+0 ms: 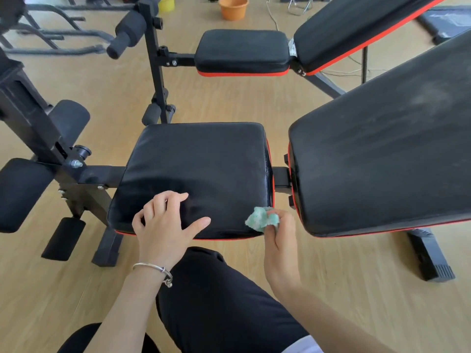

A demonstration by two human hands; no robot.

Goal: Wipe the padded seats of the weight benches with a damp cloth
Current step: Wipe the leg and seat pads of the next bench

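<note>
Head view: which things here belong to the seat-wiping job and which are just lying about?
Job: crumpled green cloth, gripped by the right hand; near black padded seat with red trim, under the left hand; far black padded seat, same trim.
Lying about: orange plastic tub and yellow tub on the floor; black foam leg rollers; white cable.

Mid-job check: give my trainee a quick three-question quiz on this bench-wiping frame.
1. True or false: the left hand holds the cloth.
2. The cloth is at: A) the right front corner of the closest seat; B) the backrest; C) the floor.
3. Fill in: the tub beyond the far seat is ____.
Key: 1 false, the right hand pinches it; 2 A; 3 orange.
</note>
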